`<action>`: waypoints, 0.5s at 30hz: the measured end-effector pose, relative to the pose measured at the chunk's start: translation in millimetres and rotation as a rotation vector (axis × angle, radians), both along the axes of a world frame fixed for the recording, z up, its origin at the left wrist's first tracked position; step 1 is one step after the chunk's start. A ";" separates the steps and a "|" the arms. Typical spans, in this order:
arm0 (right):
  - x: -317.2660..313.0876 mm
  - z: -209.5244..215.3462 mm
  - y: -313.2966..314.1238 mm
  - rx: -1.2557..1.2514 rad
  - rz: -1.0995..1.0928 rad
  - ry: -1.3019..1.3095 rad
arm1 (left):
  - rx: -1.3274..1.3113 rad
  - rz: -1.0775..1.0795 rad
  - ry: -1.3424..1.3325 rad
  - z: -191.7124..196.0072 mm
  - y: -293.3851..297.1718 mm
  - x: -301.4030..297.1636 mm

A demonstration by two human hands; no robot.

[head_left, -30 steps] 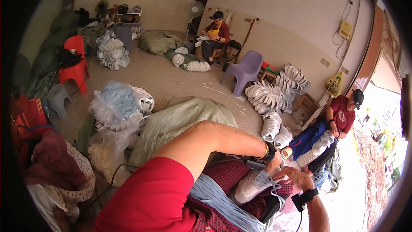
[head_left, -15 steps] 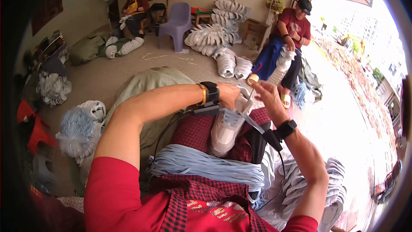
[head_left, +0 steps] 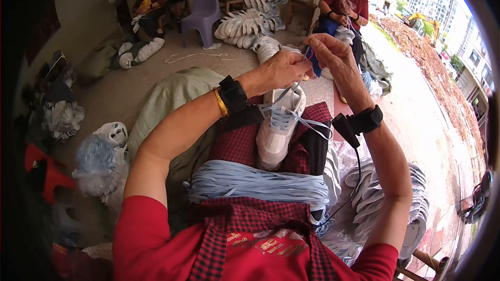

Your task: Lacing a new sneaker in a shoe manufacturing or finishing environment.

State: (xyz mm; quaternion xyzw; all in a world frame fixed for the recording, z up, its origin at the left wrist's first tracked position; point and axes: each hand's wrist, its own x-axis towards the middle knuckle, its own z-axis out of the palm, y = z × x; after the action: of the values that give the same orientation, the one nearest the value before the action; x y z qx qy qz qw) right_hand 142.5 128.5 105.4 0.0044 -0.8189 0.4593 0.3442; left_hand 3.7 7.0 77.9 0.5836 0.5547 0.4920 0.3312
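fingers of our left hand [head_left: 281, 71] pinch flat pale-blue lace [head_left: 280, 120]; right hand [head_left: 336, 56], pinch unclear. white round-toed sneaker [head_left: 272, 144]: lower rows laced, top seemingly unfinished.

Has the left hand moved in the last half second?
Yes, upward in the view: judged against the purple chair, the left hand now sits higher, and farther from the toe of the white shoe.

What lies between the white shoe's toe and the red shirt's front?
In the head view, a bundle of pale blue laces lies nearest the shoe, then the checked apron.
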 end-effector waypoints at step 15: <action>21.0 -86.5 27.1 -0.441 -0.172 -0.044 | 0.180 0.286 -0.668 -35.9 -26.8 -106.9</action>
State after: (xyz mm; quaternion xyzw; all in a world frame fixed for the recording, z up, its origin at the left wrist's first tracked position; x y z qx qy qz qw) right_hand 163.6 155.6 18.9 -0.1507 -0.7034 0.5960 0.3569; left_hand -103.2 -19.9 42.0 0.3344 0.4465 0.7433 0.3691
